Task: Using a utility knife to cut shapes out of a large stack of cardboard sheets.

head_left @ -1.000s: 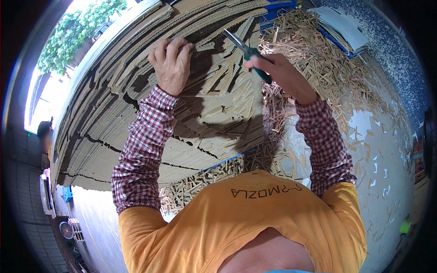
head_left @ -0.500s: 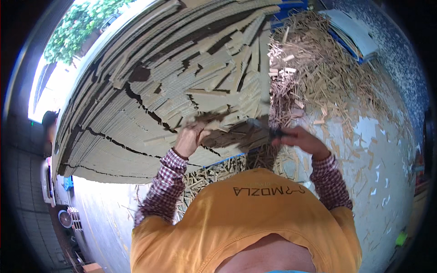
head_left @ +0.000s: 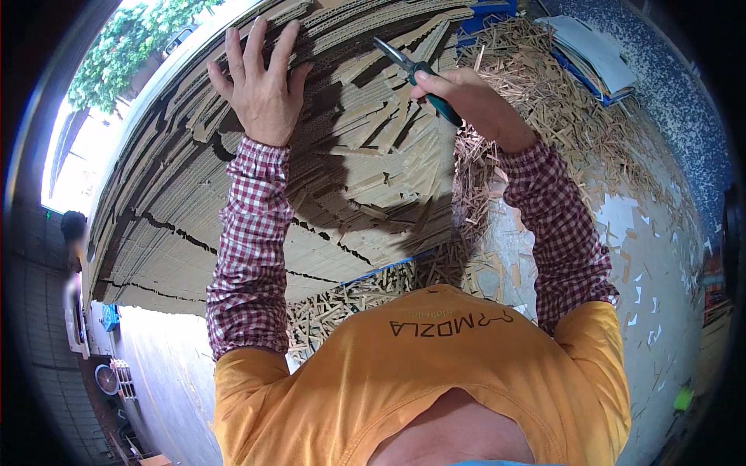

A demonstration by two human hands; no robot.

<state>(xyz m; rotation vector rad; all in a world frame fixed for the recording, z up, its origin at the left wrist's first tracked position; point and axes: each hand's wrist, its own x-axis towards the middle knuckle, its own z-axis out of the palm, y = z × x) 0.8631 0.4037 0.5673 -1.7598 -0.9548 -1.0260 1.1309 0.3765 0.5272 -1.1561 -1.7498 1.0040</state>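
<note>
My left hand reaches far forward with its fingers spread over the far edges of a big stack of cardboard sheets. It grips nothing, and its palm is turned down. My right hand is wrapped round a pair of long-nose pliers with dark green handles. The narrow grey jaws point forward and left, above the stack's right side. Beneath them, loose cardboard strips lie across the corrugated edges. Dark jagged gaps run through the stack's near left part. The shadow of my arms falls on its middle.
A heap of cardboard scraps covers the floor to the right, and more scraps lie near my body. White sheets rest on something blue at the far right. A person is partly visible at the left edge.
Both hands have moved forward from the stack's near edge. My left hand has gone from closed fingers to spread ones, and the pliers in my right hand now show clearly.
</note>
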